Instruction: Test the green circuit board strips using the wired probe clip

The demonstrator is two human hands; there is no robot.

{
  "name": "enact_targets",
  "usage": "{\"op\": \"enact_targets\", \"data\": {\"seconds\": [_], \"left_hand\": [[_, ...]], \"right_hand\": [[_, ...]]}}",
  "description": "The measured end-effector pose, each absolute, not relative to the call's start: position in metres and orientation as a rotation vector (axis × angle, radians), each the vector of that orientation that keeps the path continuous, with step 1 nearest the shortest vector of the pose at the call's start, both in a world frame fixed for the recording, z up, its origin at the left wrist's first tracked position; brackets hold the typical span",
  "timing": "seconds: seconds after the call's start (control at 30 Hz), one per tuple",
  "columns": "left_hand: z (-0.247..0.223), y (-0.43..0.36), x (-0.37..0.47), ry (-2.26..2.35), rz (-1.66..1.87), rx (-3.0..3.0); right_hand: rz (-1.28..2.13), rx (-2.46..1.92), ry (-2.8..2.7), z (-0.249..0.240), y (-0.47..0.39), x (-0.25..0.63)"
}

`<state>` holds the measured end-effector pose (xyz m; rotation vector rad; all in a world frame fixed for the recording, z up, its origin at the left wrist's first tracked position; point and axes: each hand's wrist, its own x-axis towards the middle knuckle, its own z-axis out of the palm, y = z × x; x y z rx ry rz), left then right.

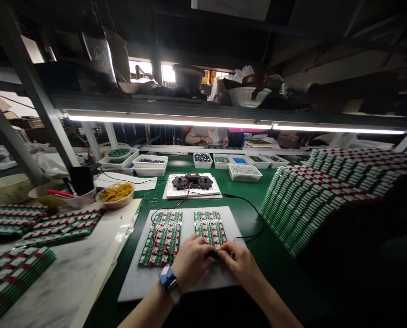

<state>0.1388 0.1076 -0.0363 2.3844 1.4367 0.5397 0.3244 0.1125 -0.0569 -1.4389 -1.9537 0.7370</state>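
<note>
Two green circuit board panels with rows of red and white parts lie side by side on a white foam mat (pixel 130 278). Both my hands are at the near end of the right panel (pixel 208 225). My left hand (pixel 195 258), with a blue wrist strap (pixel 169 280), is curled there, fingers bent around a small dark thing (pixel 214 255) I cannot name. Pinched fingers of my right hand (pixel 236 258) meet it from the right; what they hold is hidden. The left panel (pixel 165 234) has a thin dark red wire over it, beside my left hand.
A black device with wires (pixel 192 181) sits on a white tray beyond the mat. White bins of small parts (pixel 246 172) line the back. Tall board stacks (pixel 299 205) stand right; more boards (pixel 12 278) and a bowl of yellow rubber bands (pixel 116 193) are left. A person (pixel 206 135) sits opposite.
</note>
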Motion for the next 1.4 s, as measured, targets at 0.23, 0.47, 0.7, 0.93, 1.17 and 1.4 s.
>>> {"op": "enact_targets", "data": {"seconds": [0.23,0.47,0.7,0.93,1.17,1.4], "left_hand": [[-0.041,0.110,0.138,1.416,0.535,2.338],[-0.050,0.114,0.137,1.436,0.533,2.356],[-0.056,0.116,0.137,1.437,0.557,2.324],[-0.058,0.115,0.140,1.448,0.579,2.314],[-0.062,0.116,0.140,1.440,0.607,2.285],[-0.058,0.114,0.141,1.451,0.593,2.302]], "right_hand": [[0.729,-1.407,-2.027,-0.057,0.114,0.327],[0.587,-1.467,-2.119,-0.065,0.120,0.324],[0.613,-1.495,-2.130,-0.065,0.122,0.322],[0.553,-1.580,-2.110,-0.059,0.117,0.314],[0.598,-1.540,-2.102,-0.066,0.119,0.314],[0.567,-1.453,-2.071,-0.080,0.120,0.318]]}}
